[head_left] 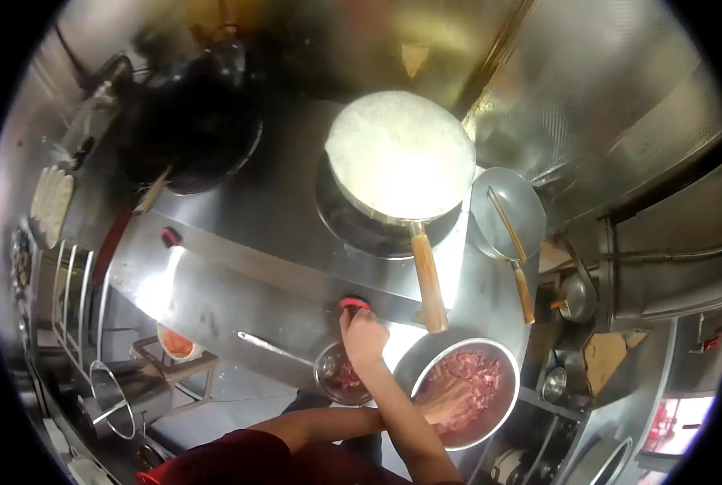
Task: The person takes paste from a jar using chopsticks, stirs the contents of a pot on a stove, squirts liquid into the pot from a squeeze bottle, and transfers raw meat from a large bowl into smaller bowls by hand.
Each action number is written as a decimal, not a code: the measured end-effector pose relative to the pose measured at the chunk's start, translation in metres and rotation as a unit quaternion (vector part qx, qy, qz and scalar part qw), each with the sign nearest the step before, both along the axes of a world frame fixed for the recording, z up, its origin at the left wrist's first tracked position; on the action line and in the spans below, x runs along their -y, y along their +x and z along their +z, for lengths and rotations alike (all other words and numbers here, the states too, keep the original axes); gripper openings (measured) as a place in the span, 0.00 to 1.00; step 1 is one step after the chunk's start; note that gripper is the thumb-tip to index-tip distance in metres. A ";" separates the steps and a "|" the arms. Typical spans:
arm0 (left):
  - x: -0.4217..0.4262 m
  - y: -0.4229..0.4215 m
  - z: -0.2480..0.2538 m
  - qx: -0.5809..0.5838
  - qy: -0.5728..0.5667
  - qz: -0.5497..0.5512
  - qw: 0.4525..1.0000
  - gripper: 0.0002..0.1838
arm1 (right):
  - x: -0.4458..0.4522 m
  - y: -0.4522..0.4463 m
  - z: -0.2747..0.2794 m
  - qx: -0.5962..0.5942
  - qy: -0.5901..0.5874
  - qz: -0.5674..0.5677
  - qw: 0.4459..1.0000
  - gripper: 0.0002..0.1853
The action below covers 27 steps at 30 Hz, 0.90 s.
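Note:
My arms cross in front of me. My right hand (364, 338) is closed around a red and black knob (354, 304) on the front of the steel stove. My left hand (443, 399) reaches into a large metal bowl (513, 386) and touches the raw cut meat (480, 373) there; its fingers are blurred and partly sunk in the meat. Beside the bowl, under my right forearm, sits a smaller strainer or ladle (320, 368) with some meat in it and a long metal handle. A wooden-handled pan (401, 153) with a bright, pale surface stands over the burner beyond.
A dark wok (191, 121) sits at the back left. On the right lies a wooden-handled strainer (502, 190) with chopsticks across it. Another red and black knob (171, 236) is on the left. A metal bin (134, 392) stands at lower left, and shelves at lower right.

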<state>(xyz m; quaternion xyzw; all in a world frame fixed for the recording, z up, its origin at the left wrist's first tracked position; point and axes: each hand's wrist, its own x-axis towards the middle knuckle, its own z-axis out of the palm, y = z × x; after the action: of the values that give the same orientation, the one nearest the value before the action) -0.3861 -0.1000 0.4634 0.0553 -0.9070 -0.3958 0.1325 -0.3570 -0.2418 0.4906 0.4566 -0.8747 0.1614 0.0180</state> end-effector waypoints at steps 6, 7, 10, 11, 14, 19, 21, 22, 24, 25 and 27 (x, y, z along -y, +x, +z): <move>0.038 0.020 -0.008 -0.020 0.024 -0.026 0.999 0.23 | -0.008 -0.015 0.039 0.118 0.056 0.072 0.989 0.17; 0.041 0.022 -0.009 -0.021 0.025 -0.027 0.999 0.23 | -0.018 -0.013 0.048 0.163 0.056 0.065 0.983 0.16; 0.046 0.032 -0.010 -0.008 0.039 -0.034 0.999 0.23 | -0.051 -0.008 0.073 0.287 0.030 0.051 0.956 0.14; 0.046 0.033 -0.009 -0.005 0.043 -0.039 0.998 0.23 | -0.063 -0.007 0.076 0.288 0.041 0.053 0.955 0.14; 0.036 0.028 -0.007 -0.003 0.059 -0.057 0.997 0.23 | -0.098 -0.003 0.089 0.292 0.006 0.032 0.956 0.13; -0.009 0.004 -0.014 -0.017 0.070 -0.074 0.995 0.23 | -0.151 -0.010 0.104 0.293 0.008 -0.092 0.952 0.11; -0.030 -0.002 -0.027 -0.027 0.080 -0.067 0.994 0.23 | -0.163 -0.014 0.114 0.276 -0.026 -0.132 0.952 0.11; -0.036 -0.005 -0.032 -0.041 0.061 -0.078 0.994 0.23 | -0.171 -0.016 0.118 0.259 -0.029 -0.148 0.954 0.11; -0.021 -0.011 -0.020 -0.120 -0.087 -0.155 0.977 0.22 | -0.190 -0.017 0.124 0.233 -0.021 -0.173 0.957 0.09; -0.013 -0.014 0.001 -0.020 -0.014 -0.141 0.990 0.20 | -0.199 -0.015 0.127 0.222 -0.046 -0.196 0.954 0.08; 0.007 -0.016 0.028 -0.128 0.071 -0.138 0.980 0.17 | -0.228 -0.012 0.122 0.188 -0.062 -0.206 0.958 0.06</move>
<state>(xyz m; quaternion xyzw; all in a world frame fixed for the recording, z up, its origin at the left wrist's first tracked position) -0.4020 -0.1065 0.4913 -0.1122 -0.8509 -0.4778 0.1871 -0.3693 -0.0138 0.6129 0.2257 -0.9257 0.2913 -0.0850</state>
